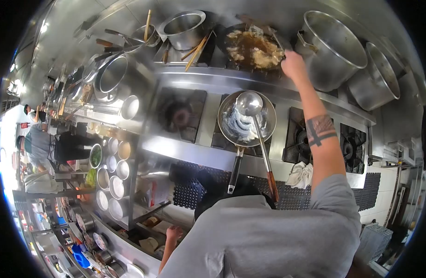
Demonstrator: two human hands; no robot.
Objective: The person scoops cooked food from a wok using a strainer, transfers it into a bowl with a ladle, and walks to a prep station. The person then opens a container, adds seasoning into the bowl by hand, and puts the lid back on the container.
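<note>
The right hand (294, 65) grips a thin tool (278, 41) over the wok (222, 42) near the stove's (280, 132) back edge. It looks light, stiff, maybe greasy: best held by its near end. Left hand (174, 233): can't tell.

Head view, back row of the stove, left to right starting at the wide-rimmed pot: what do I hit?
Wide-rimmed metal pot → dark pan of browned food → right hand → large stockpot → smaller stockpot.

A grey short-sleeved shirt (268, 236); dark, crossing tattoo bands (322, 138) mark the right arm (329, 162).
</note>
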